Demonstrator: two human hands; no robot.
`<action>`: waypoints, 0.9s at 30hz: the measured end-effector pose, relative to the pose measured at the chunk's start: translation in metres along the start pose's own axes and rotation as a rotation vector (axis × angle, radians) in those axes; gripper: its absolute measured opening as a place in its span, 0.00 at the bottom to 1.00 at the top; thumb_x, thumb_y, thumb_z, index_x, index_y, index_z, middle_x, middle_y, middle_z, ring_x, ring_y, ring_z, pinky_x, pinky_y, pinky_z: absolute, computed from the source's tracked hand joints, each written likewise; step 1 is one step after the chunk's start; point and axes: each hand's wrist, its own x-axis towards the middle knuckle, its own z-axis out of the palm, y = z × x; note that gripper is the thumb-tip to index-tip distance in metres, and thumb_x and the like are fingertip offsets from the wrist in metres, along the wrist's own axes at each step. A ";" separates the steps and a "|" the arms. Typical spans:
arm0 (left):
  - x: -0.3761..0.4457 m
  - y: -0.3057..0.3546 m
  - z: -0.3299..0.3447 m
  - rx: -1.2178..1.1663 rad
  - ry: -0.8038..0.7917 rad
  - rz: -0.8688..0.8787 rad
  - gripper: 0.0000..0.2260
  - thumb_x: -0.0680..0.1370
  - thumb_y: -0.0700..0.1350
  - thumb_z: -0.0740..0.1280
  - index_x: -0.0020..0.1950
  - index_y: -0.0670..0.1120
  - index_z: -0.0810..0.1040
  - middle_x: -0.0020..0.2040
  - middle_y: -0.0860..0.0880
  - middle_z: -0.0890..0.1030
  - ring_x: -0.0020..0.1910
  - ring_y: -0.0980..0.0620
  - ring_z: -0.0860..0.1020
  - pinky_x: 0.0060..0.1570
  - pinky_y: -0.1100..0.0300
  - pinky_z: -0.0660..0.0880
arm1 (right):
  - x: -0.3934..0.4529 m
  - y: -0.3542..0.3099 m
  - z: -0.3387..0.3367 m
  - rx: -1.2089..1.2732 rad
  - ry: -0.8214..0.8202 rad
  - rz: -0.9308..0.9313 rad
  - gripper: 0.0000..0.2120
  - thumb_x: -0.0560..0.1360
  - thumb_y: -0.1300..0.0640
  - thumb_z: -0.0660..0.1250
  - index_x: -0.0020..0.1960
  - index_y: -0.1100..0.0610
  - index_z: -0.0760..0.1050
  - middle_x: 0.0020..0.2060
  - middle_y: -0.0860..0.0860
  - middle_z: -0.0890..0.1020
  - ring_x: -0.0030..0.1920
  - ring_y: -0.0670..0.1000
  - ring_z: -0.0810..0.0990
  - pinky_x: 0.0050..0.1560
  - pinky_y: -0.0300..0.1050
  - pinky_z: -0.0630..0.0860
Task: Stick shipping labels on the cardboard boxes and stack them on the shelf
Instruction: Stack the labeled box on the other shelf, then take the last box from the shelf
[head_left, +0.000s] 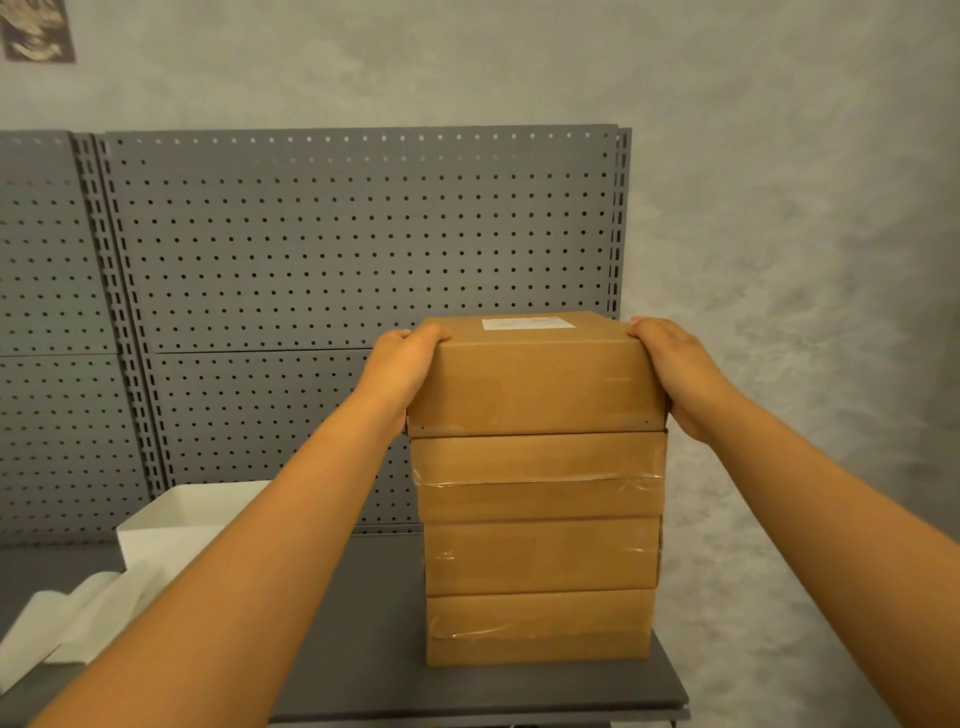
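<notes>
A stack of several brown cardboard boxes (540, 551) stands on the grey shelf (363, 675) at its right end. The top box (535, 384) bears a white shipping label (527, 323) on its upper face. My left hand (402, 369) grips the top box's left side, thumb curled over the upper edge. On the box's right side my right hand (680, 374) holds it, thumb on the top corner. The top box sits on the stack, slightly askew toward the left.
A white tray (171, 525) stands on the shelf at the left, with strips of white backing paper (72, 623) in front of it. A grey pegboard panel (337, 249) backs the shelf. The shelf's right edge lies just past the stack.
</notes>
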 end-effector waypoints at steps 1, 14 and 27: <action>0.000 0.000 0.000 0.002 -0.004 0.001 0.10 0.77 0.54 0.64 0.50 0.49 0.72 0.45 0.50 0.73 0.41 0.53 0.71 0.40 0.56 0.68 | 0.000 0.001 0.000 -0.012 0.005 -0.001 0.10 0.78 0.46 0.56 0.56 0.47 0.71 0.49 0.45 0.76 0.51 0.49 0.75 0.54 0.50 0.74; -0.008 0.003 -0.027 0.334 0.019 0.309 0.24 0.80 0.58 0.58 0.74 0.49 0.64 0.72 0.50 0.68 0.70 0.50 0.68 0.64 0.56 0.64 | -0.021 -0.024 0.023 -0.547 0.287 -0.474 0.20 0.80 0.51 0.58 0.70 0.57 0.69 0.66 0.54 0.74 0.67 0.54 0.71 0.67 0.51 0.68; -0.038 -0.054 -0.184 1.265 0.183 0.562 0.20 0.80 0.46 0.59 0.73 0.46 0.66 0.68 0.46 0.74 0.67 0.45 0.70 0.64 0.50 0.68 | -0.107 -0.051 0.228 -0.713 -0.373 -0.897 0.25 0.80 0.57 0.57 0.75 0.55 0.59 0.72 0.51 0.67 0.72 0.50 0.63 0.69 0.44 0.63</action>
